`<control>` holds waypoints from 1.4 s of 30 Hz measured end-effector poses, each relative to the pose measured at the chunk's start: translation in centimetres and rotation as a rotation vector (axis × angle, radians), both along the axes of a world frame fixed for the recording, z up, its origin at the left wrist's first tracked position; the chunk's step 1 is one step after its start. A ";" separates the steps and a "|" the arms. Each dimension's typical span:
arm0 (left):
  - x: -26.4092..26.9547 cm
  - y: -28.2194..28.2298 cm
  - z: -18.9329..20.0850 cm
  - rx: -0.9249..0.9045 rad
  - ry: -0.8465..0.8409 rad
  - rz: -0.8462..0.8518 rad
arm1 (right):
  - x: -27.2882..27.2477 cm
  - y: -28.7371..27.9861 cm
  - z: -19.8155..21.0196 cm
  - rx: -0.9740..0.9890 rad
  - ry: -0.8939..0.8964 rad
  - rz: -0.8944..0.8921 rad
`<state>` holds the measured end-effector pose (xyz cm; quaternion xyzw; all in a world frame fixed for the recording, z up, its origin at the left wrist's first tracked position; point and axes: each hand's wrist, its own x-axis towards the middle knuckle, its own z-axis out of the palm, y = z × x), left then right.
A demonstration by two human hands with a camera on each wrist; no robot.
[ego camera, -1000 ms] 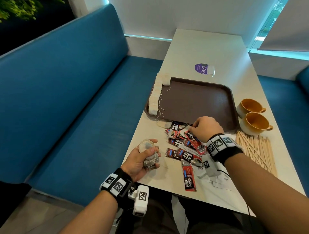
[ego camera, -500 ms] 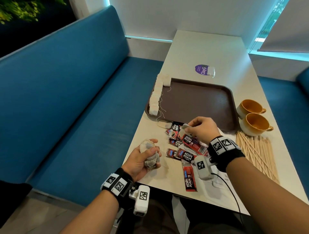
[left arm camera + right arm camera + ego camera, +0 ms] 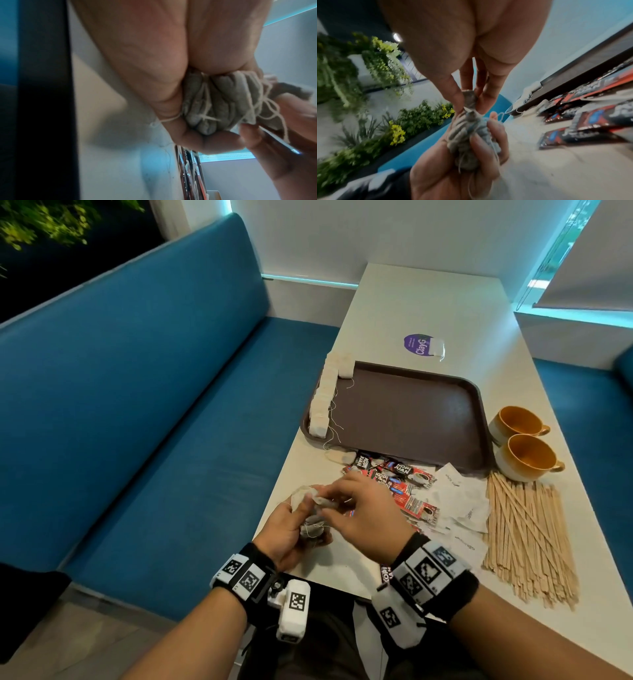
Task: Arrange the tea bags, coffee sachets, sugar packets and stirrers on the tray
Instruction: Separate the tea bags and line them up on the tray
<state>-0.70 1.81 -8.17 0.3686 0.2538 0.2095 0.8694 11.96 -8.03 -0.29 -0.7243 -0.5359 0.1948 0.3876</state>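
Note:
My left hand [image 3: 291, 525] grips a bunch of tea bags [image 3: 310, 508] with tangled strings [image 3: 214, 106] at the table's near left edge. My right hand [image 3: 356, 508] pinches one tea bag [image 3: 470, 99] at the top of that bunch. The brown tray [image 3: 476, 405] lies further back, with a row of tea bags [image 3: 325, 395] along its left rim. One tea bag [image 3: 340, 456] lies just before the tray. Red and black coffee sachets [image 3: 400, 477] and white sugar packets [image 3: 459, 501] are scattered near my right hand. Wooden stirrers [image 3: 527, 539] lie at the right.
Two orange-lined cups [image 3: 524, 446] stand right of the tray. A purple round sticker [image 3: 419, 345] sits on the white table [image 3: 428, 302] behind the tray. A blue bench [image 3: 154, 405] runs along the left. Plants [image 3: 368, 81] show in the right wrist view.
My right hand has left the coffee sachets, carrying a tea bag left and nearer, and now meets the bunch in my left hand. The left hand has kept its hold.

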 end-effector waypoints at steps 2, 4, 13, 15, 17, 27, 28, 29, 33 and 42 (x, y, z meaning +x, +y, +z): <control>0.1 0.1 0.4 -0.063 0.017 -0.006 | -0.6 -0.5 -0.6 -0.012 0.018 0.040; 0.0 0.4 0.6 -0.118 0.036 -0.005 | -1.1 -0.9 -1.0 -0.020 0.020 0.083; -0.3 0.6 0.1 -0.130 0.000 0.045 | 1.9 1.3 0.3 -0.113 0.011 0.003; -0.3 0.6 0.2 -0.149 -0.038 0.032 | 4.1 3.4 0.1 -0.202 -0.111 -0.089; -0.3 0.6 0.3 -0.155 -0.058 0.019 | 6.1 5.5 -0.5 -0.342 -0.254 -0.096; -0.3 0.7 0.0 -0.118 -0.055 -0.004 | 6.3 9.6 -2.1 -0.626 -0.554 0.053; -0.3 0.7 0.0 -0.120 -0.055 -0.002 | 6.2 9.6 -2.1 -0.603 -0.554 0.056; -0.3 0.7 -0.1 -0.124 -0.055 -0.003 | 6.2 9.4 -2.1 -0.584 -0.567 0.059; -0.2 0.6 -0.2 -0.137 -0.072 -0.009 | 6.0 8.9 -2.1 -0.543 -0.618 0.046; -0.2 0.7 -0.3 -0.126 -0.082 -0.010 | 6.4 8.3 -2.0 -0.450 -0.360 0.027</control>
